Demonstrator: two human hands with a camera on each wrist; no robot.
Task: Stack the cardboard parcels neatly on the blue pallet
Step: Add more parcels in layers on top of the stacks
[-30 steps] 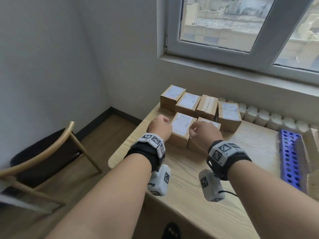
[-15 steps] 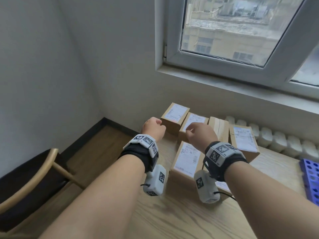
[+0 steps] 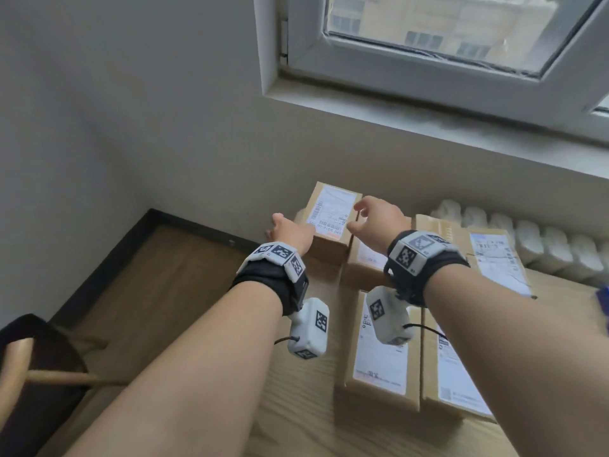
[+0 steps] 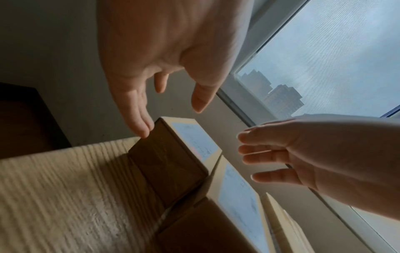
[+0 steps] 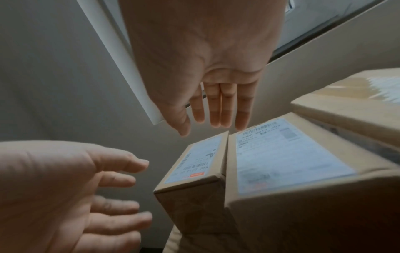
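Note:
Several cardboard parcels with white labels lie in two rows on the wooden table (image 3: 296, 407). Both hands reach over the far-left parcel (image 3: 331, 211) of the back row. My left hand (image 3: 290, 230) is at its left side with straight fingers, and its fingertips (image 4: 142, 131) sit at the parcel's (image 4: 171, 157) far left corner. My right hand (image 3: 374, 216) hovers spread over the seam between that parcel (image 5: 194, 162) and its neighbour (image 5: 281, 154), holding nothing. Only a sliver of the blue pallet (image 3: 605, 303) shows at the right edge.
Two parcels (image 3: 382, 354) lie in the near row under my right forearm. A white radiator (image 3: 534, 239) runs behind the table under the window sill (image 3: 428, 127). A wooden chair (image 3: 36, 374) stands on the floor at the left, and the wall is close behind the parcels.
Both hands have moved forward from the near row to the back row and opened from fists to straight fingers. The head view has moved closer and swung left, so the pallet has almost left the frame.

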